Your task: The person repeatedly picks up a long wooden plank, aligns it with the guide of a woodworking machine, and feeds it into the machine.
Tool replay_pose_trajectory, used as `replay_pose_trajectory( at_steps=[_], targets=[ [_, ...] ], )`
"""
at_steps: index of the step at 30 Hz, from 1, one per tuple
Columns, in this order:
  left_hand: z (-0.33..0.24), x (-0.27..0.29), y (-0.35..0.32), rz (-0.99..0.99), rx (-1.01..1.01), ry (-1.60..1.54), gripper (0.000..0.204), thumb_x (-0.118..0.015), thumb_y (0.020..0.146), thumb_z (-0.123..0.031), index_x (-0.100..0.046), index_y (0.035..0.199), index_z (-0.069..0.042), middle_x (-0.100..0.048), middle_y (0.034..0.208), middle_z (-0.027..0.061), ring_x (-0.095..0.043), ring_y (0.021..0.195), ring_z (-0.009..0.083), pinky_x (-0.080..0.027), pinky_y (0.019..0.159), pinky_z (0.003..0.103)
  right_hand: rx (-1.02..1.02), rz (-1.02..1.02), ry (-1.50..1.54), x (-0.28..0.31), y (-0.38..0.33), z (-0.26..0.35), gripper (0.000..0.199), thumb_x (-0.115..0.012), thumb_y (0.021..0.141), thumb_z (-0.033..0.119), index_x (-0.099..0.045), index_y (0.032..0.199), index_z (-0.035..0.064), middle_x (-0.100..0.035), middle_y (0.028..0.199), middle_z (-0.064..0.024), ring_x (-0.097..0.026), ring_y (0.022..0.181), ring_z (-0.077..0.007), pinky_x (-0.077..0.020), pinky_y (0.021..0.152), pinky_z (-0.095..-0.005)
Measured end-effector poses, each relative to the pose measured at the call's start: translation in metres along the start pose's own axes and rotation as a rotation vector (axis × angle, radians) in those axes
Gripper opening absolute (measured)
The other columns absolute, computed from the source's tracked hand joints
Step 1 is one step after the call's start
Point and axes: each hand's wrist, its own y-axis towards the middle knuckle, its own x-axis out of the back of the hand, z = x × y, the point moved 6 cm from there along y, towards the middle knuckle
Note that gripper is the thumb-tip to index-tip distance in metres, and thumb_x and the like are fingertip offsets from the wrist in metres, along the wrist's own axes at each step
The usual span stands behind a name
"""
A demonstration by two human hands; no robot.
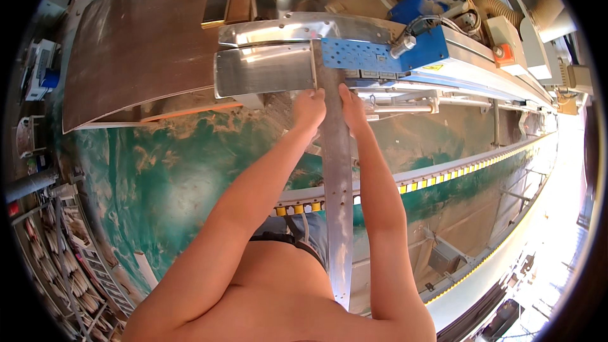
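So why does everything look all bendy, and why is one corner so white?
In the head view, the fisheye lens bends straight edges near the rim, like the yellow-and-black striped rail. The lower right is washed out by bright daylight. Glare shines off the silver metal plate above the left hand and right hand, which grip the long grey metal strip. The centre stays sharp.

A woodworking shop: a long industrial machine with blue housing, cables and a dust-extraction hose runs along a sawdust-strewn green floor, with brown boards stacked beside it.
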Motion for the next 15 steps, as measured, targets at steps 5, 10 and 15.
replay_pose_trajectory(
  at_steps=[5, 10, 15],
  targets=[
    [-0.028, 0.000, -0.023, -0.012, -0.015, 0.006, 0.039, -0.053, 0.092, -0.032, -0.067, 0.103, 0.003, -0.069, 0.091, 0.0207, -0.066, 0.089, 0.0353, -0.048, 0.078, 0.040, 0.071, -0.017, -0.049, 0.013, 0.010, -0.007, 0.057, -0.049, 0.095, 0.048, -0.063, 0.111, -0.0042, -0.066, 0.094, -0.0126, -0.056, 0.088, -0.0186, -0.0433, 0.084, -0.0325],
    [-0.025, -0.006, -0.019, -0.012, -0.024, 0.025, 0.037, -0.051, 0.092, -0.032, -0.067, 0.100, 0.000, -0.067, 0.087, 0.0220, -0.065, 0.085, 0.0366, -0.048, 0.075, 0.041, 0.086, -0.016, -0.203, 0.018, 0.006, 0.002, 0.061, -0.047, 0.094, 0.053, -0.064, 0.112, -0.0032, -0.066, 0.102, -0.0178, -0.059, 0.096, -0.0262, -0.0428, 0.087, -0.0362],
    [-0.019, -0.018, -0.015, -0.023, -0.070, 0.031, 0.035, -0.052, 0.092, -0.031, -0.067, 0.101, -0.001, -0.067, 0.089, 0.0225, -0.064, 0.089, 0.0377, -0.047, 0.078, 0.042, 0.078, -0.018, -0.244, 0.028, 0.008, 0.005, 0.062, -0.047, 0.093, 0.054, -0.065, 0.110, -0.0028, -0.066, 0.101, -0.0213, -0.061, 0.098, -0.0296, -0.0426, 0.089, -0.0369]
  ],
)
